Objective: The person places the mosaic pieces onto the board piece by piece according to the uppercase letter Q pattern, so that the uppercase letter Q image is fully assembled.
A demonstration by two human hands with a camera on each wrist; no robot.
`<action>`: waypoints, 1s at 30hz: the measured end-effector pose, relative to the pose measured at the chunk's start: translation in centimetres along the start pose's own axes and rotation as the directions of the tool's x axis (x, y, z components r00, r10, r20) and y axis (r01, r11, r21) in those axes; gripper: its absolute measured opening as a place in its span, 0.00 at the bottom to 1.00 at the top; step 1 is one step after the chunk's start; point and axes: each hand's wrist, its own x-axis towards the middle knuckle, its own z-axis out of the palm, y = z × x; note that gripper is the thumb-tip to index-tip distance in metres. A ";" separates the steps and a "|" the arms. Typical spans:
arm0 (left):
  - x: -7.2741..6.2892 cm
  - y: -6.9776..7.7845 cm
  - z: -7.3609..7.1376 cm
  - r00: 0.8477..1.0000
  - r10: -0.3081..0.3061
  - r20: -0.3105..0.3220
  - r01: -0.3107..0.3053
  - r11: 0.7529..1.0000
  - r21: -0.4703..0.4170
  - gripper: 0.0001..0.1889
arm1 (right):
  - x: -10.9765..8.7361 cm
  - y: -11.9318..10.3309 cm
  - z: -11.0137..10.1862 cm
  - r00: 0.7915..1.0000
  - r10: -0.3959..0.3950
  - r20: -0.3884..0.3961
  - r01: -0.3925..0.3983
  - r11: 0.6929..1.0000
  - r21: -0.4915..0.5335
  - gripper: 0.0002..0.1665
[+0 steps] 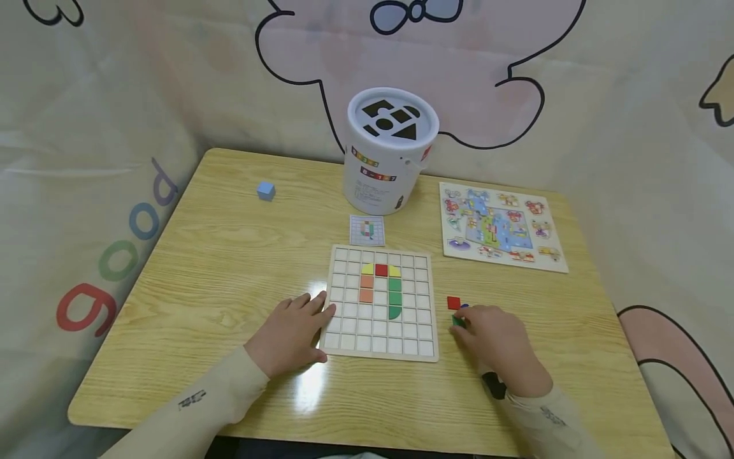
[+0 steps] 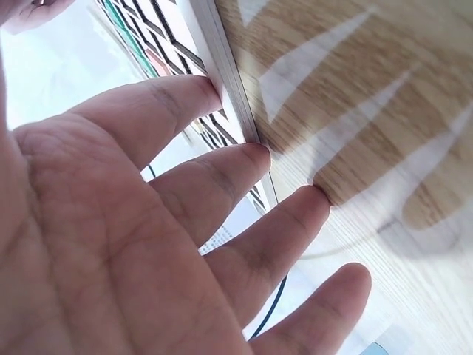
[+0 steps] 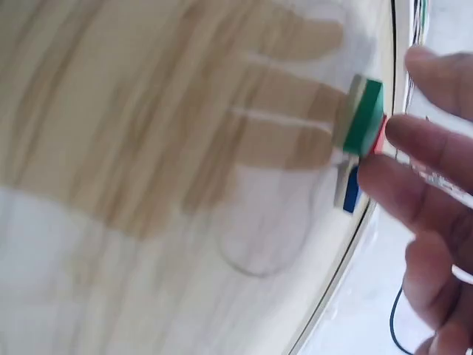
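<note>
The white-squared grid board lies on the table with yellow, red, orange and green tiles laid in an arch. Against its left edge rests my left hand, fingers spread; in the left wrist view, the fingertips are at the board's side. My right hand is right of the board, thumb and index fingertips around a green tile. In the right wrist view the thumb shows a gap from that tile. Close by lie a red tile and a blue tile, partly hidden by the fingers in the head view.
A small pattern card lies behind the board, with a white bucket with a shape-cut lid beyond it. A picture puzzle board lies at the back right. A blue cube sits at the back left.
</note>
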 end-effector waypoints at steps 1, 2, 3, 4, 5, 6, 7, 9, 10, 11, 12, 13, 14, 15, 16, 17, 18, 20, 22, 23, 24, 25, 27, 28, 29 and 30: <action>0.0 0.0 0.0 1.000 0.001 -0.002 -0.001 1.000 -0.001 0.47 | 0.1 -0.1 0.1 1.000 0.002 -0.002 -0.002 1.000 -0.002 0.13; 0.0 0.0 0.0 1.000 0.001 -0.004 -0.001 1.000 -0.002 0.47 | 0.2 -0.1 0.1 1.000 -0.001 -0.004 0.001 1.000 0.003 0.12; 0.0 0.0 0.1 1.000 0.003 -0.005 -0.003 1.000 -0.004 0.48 | 0.2 -0.2 0.2 1.000 -0.007 -0.010 0.007 1.000 0.007 0.11; 0.0 0.0 0.1 1.000 0.004 -0.007 -0.004 1.000 -0.006 0.48 | 0.3 -0.2 0.3 1.000 -0.013 -0.016 0.013 1.000 0.015 0.11; 0.1 -0.1 0.1 1.000 0.007 -0.009 -0.007 1.000 -0.007 0.48 | 0.3 -0.2 0.4 1.000 -0.023 -0.021 0.023 0.999 0.023 0.10; 0.1 -0.1 0.1 1.000 0.009 -0.012 -0.009 1.000 -0.007 0.48 | 0.3 -0.2 0.5 0.999 -0.032 -0.022 0.033 0.999 0.027 0.09; 0.1 -0.1 0.1 1.000 0.012 -0.015 -0.012 1.000 -0.007 0.48 | 0.3 -0.2 0.5 0.999 -0.040 -0.022 0.041 0.999 0.036 0.10; 0.1 -0.1 0.1 1.000 0.015 -0.017 -0.015 1.000 -0.007 0.48 | 0.4 -0.2 0.5 0.999 -0.043 -0.020 0.044 0.998 0.047 0.12; 0.1 -0.2 0.1 1.000 0.014 -0.016 -0.015 1.000 -0.008 0.48 | 0.4 -0.2 0.5 0.999 -0.040 -0.017 0.041 0.998 0.050 0.13; 0.1 -0.2 0.1 1.000 0.013 -0.014 -0.013 1.000 -0.009 0.48 | 0.4 -0.1 0.5 0.999 -0.036 -0.015 0.037 0.998 0.052 0.12; 0.1 -0.2 0.1 1.000 0.012 -0.011 -0.012 1.000 -0.011 0.48 | 0.5 -0.1 0.5 1.000 -0.027 -0.011 0.028 0.998 0.050 0.11; 0.1 -0.2 0.1 1.000 0.009 -0.007 -0.009 1.000 -0.012 0.48 | 0.5 -0.2 0.4 1.000 -0.017 -0.007 0.017 0.999 0.051 0.11; 0.1 -0.2 0.1 1.000 0.007 -0.003 -0.007 1.000 -0.013 0.48 | 0.5 -0.2 0.3 1.000 -0.006 -0.001 0.006 0.999 0.049 0.11; 0.1 -0.2 0.1 1.000 0.005 0.002 -0.005 1.000 -0.015 0.47 | 0.5 -0.3 0.3 1.000 0.002 0.005 -0.002 0.999 0.046 0.12; 0.0 -0.2 0.1 1.000 0.002 0.005 -0.002 1.000 -0.016 0.47 | 0.5 -0.3 0.3 1.000 0.010 0.008 -0.011 0.999 0.039 0.13; 0.0 -0.2 0.0 1.000 0.001 0.008 -0.001 1.000 -0.018 0.47 | 0.5 -0.3 0.4 1.000 0.018 0.014 -0.018 0.999 0.037 0.13; 0.0 -0.1 0.0 1.000 0.002 0.009 -0.001 1.000 -0.019 0.47 | 0.5 -0.4 0.3 0.999 0.024 0.022 -0.025 0.999 0.034 0.13; 0.1 0.0 -0.1 1.000 0.004 0.009 -0.004 1.000 -0.026 0.47 | 0.4 -0.4 0.3 0.999 0.035 0.036 -0.036 0.999 0.031 0.11; 0.1 0.1 -0.2 1.000 0.007 0.005 -0.007 0.999 -0.031 0.47 | 0.4 -0.4 0.3 0.998 0.041 0.050 -0.043 0.999 0.032 0.11; 0.1 0.1 -0.2 1.000 0.008 0.004 -0.008 0.999 -0.032 0.47 | 0.4 -0.5 0.3 0.997 0.043 0.056 -0.045 0.998 0.033 0.11; 0.1 0.1 -0.2 1.000 0.008 0.003 -0.008 0.999 -0.033 0.47 | 0.4 -0.5 0.2 0.997 0.040 0.060 -0.042 0.998 0.035 0.11; 0.1 0.1 -0.3 1.000 0.007 0.003 -0.007 0.999 -0.033 0.47 | 0.4 -0.4 0.2 0.998 0.034 0.059 -0.036 0.999 0.034 0.12; 0.0 0.1 -0.3 1.000 0.003 0.003 -0.003 1.000 -0.031 0.47 | 0.5 -0.4 0.2 0.999 0.013 0.052 -0.015 0.999 0.032 0.13; 0.0 0.1 -0.3 1.000 0.000 0.004 0.000 1.000 -0.031 0.47 | 0.5 -0.4 0.2 0.999 -0.002 0.047 0.001 0.999 0.032 0.13; 0.0 0.1 -0.3 1.000 -0.002 0.004 0.002 1.000 -0.030 0.47 | 0.6 -0.4 0.2 0.999 -0.018 0.040 0.016 0.999 0.030 0.12; -0.1 0.0 -0.3 1.000 -0.003 0.002 0.003 1.000 -0.029 0.47 | 0.7 -0.4 0.3 0.999 -0.032 0.034 0.031 0.999 0.028 0.12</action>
